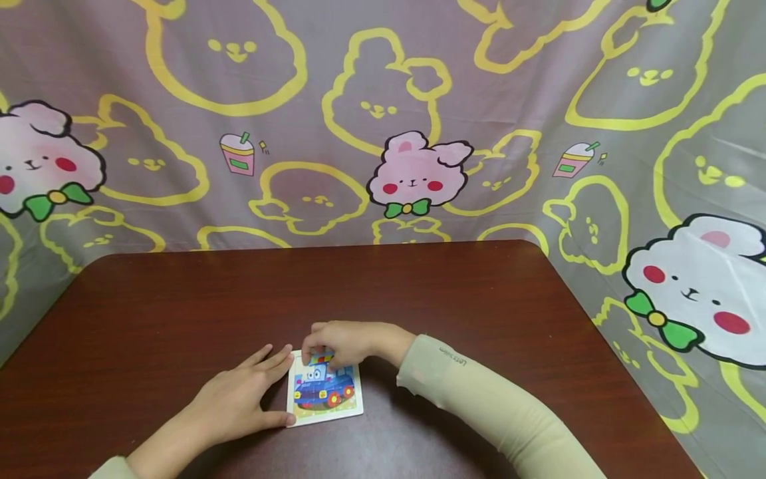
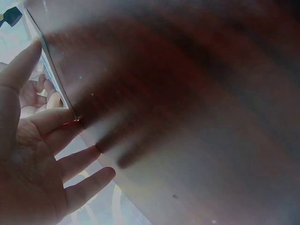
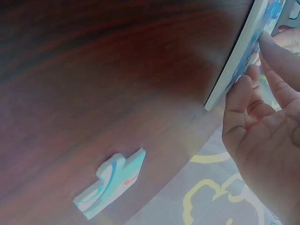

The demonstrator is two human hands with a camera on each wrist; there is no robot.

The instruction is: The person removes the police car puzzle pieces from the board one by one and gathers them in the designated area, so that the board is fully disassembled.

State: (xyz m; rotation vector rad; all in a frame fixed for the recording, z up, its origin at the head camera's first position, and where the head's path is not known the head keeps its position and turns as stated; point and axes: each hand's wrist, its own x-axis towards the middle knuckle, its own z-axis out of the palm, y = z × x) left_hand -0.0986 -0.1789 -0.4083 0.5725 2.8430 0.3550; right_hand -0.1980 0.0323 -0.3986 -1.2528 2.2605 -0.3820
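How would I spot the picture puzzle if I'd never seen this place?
Start with the dark reddish-brown table, then find the left hand and right hand on its near part. Between them lies the white-bordered picture puzzle. Unlike the loose pale-green piece, it shows a whole blue vehicle with eyes and red wheels.

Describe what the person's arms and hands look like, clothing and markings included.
The right arm wears a pale beige-green, close-fitting sleeve with small dark lettering near its cuff. A similar pale sleeve edge shows on the left forearm. The left hand and right hand are ungloved.
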